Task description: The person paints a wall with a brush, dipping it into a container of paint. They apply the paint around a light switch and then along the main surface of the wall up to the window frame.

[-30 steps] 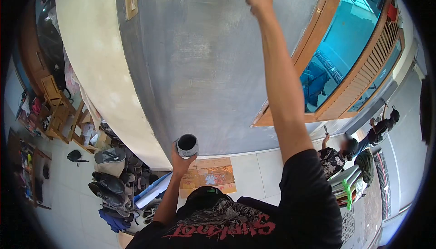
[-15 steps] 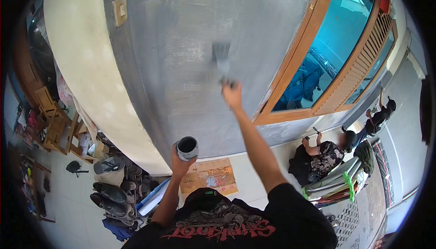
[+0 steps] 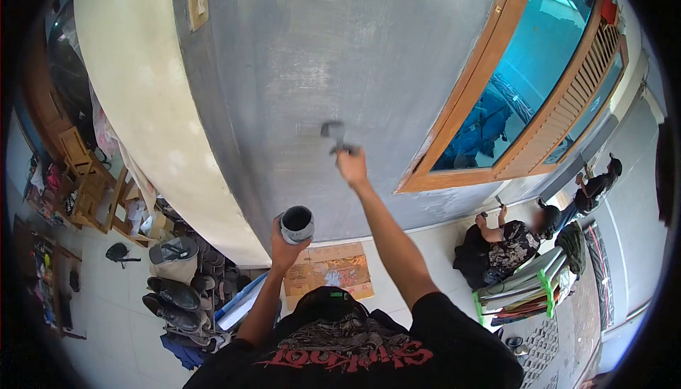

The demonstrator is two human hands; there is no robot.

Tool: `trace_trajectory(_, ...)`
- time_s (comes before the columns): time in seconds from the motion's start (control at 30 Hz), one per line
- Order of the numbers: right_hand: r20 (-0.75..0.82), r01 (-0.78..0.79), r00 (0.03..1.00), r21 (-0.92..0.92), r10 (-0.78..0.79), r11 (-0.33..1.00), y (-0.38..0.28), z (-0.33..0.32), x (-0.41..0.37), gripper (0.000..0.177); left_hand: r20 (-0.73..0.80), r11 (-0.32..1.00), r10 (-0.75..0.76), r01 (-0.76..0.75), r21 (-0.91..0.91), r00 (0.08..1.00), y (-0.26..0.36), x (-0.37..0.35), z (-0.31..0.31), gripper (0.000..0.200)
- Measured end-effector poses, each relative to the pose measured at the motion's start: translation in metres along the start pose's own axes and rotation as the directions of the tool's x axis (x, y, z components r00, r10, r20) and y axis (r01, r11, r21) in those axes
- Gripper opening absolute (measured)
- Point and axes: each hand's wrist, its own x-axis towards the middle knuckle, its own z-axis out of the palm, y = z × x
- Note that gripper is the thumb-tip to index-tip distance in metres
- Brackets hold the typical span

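My right hand (image 3: 350, 165) is closed round the handle of a paintbrush (image 3: 333, 134), whose bristles are on or close to the grey wall (image 3: 397, 48). The brush is a little blurred. Lower and to the left, my left hand (image 3: 286, 247) grips a paint-smeared cup (image 3: 297, 224) with a dark inside; its mouth tilts toward me. Streaky lighter and darker grey strokes cover the wall around the brush.
A wood-framed window (image 3: 489, 105) borders the wall on the right, a switch (image 3: 197, 7) at upper left. Flattened cardboard (image 3: 330, 272) lies on the floor below. Shoes (image 3: 174, 300) are stacked at left. Two people (image 3: 514, 240) work at right, beside a rack of cloths (image 3: 521, 286).
My right hand has come down the wall with the paintbrush, and the bristles now sit lower and slightly left. My left hand still holds the cup in nearly the same place.
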Motion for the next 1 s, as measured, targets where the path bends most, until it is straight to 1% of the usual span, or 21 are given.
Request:
trace_trajectory(0.03,0.024,-0.038,0.999,-0.002,0.038,0.999,-0.032,-0.003,0.014,0.023,-0.013,0.999,0.039,-0.039,-0.006,0.999,-0.004,0.000,0.000,0.082)
trace_trajectory(0.17,-0.031,0.178,0.983,-0.042,-0.179,0.983,-0.117,-0.015,0.063,0.020,-0.002,0.999,0.039,-0.039,0.008,0.999,0.000,-0.001,-0.001,0.079)
trace_trajectory(0.2,-0.087,0.264,0.961,0.002,-0.263,0.965,-0.135,-0.017,0.083,0.020,-0.008,1.000,0.025,-0.025,-0.015,1.000,-0.006,-0.002,0.000,0.077)
trace_trajectory(0.23,-0.189,0.375,0.903,-0.089,-0.386,0.923,-0.157,-0.017,0.108,0.022,-0.014,0.999,0.010,-0.011,-0.036,1.000,-0.009,-0.004,0.000,0.075)
trace_trajectory(0.27,-0.293,0.426,0.868,0.019,-0.402,0.905,-0.189,-0.018,0.127,0.024,-0.015,0.999,0.005,-0.005,-0.033,1.000,-0.008,-0.005,0.000,0.075)
trace_trajectory(0.3,-0.243,0.413,0.877,-0.059,-0.414,0.909,-0.244,-0.032,0.124,0.028,-0.007,0.999,0.007,-0.007,-0.039,1.000,-0.006,-0.006,-0.001,0.076)
trace_trajectory(0.37,-0.172,0.374,0.916,0.049,-0.361,0.926,-0.302,-0.044,0.142,0.048,-0.001,0.999,0.008,-0.008,-0.042,1.000,-0.003,-0.007,-0.004,0.076)
trace_trajectory(0.4,-0.170,0.373,0.917,0.051,-0.360,0.927,-0.326,-0.052,0.130,0.048,-0.011,0.999,0.010,-0.010,-0.032,1.000,-0.002,-0.007,-0.006,0.075)
trace_trajectory(0.47,0.086,0.318,0.944,0.021,-0.318,0.948,-0.360,-0.063,0.105,0.043,-0.026,1.000,0.010,-0.011,-0.028,1.000,-0.003,-0.008,-0.008,0.075)
trace_trajectory(0.5,0.094,0.320,0.943,0.018,-0.320,0.947,-0.348,-0.055,0.112,0.043,-0.034,0.999,-0.002,0.000,-0.045,0.999,-0.005,-0.008,-0.010,0.075)
trace_trajectory(0.57,-0.118,0.471,0.875,-0.012,-0.469,0.882,-0.300,-0.030,0.126,0.038,-0.045,0.998,-0.018,0.016,-0.062,0.999,-0.003,-0.010,-0.011,0.074)
trace_trajectory(0.63,-0.026,0.357,0.933,-0.035,-0.358,0.934,-0.257,-0.019,0.092,0.038,-0.045,1.000,0.023,-0.023,-0.001,0.999,0.004,-0.012,-0.015,0.075)
trace_trajectory(0.67,-0.151,0.363,0.917,-0.066,-0.369,0.929,-0.210,-0.001,0.085,0.037,-0.046,1.000,0.021,-0.021,0.004,0.999,0.003,-0.013,-0.018,0.075)
trace_trajectory(0.7,0.032,0.362,0.932,-0.125,-0.361,0.924,-0.163,0.005,0.083,0.034,-0.036,1.000,0.021,-0.021,-0.016,0.999,0.000,-0.015,-0.020,0.075)
trace_trajectory(0.73,-0.015,0.340,0.938,-0.159,-0.346,0.927,-0.125,0.016,0.061,0.029,-0.027,0.999,0.022,-0.023,-0.039,0.999,-0.002,-0.015,-0.021,0.076)
trace_trajectory(0.8,0.093,0.267,0.961,-0.065,-0.261,0.961,-0.036,0.036,0.022,0.026,-0.039,0.999,0.031,-0.032,-0.029,0.999,-0.010,-0.017,-0.024,0.077)
trace_trajectory(0.83,0.044,0.262,0.965,-0.191,-0.259,0.946,0.018,0.052,-0.001,0.023,-0.047,0.999,0.036,-0.037,-0.021,0.998,-0.014,-0.018,-0.027,0.078)
trace_trajectory(0.87,0.166,0.125,0.981,-0.163,-0.098,0.979,0.024,0.047,-0.034,0.019,-0.049,0.999,0.037,-0.038,-0.020,0.998,-0.017,-0.019,-0.029,0.078)
trace_trajectory(0.9,0.151,0.177,0.976,-0.132,-0.157,0.975,0.059,0.054,-0.061,0.014,-0.046,1.000,0.013,-0.015,-0.025,0.999,-0.020,-0.019,-0.032,0.079)
trace_trajectory(0.93,0.198,0.013,0.980,-0.223,0.032,0.975,0.083,0.055,-0.085,0.017,-0.045,1.000,-0.008,0.007,-0.031,0.999,-0.021,-0.019,-0.035,0.080)
trace_trajectory(1.0,0.296,-0.237,0.889,-0.355,0.349,0.904,0.098,0.050,-0.117,0.018,-0.058,0.999,-0.005,0.003,-0.033,0.998,-0.021,-0.018,-0.039,0.081)
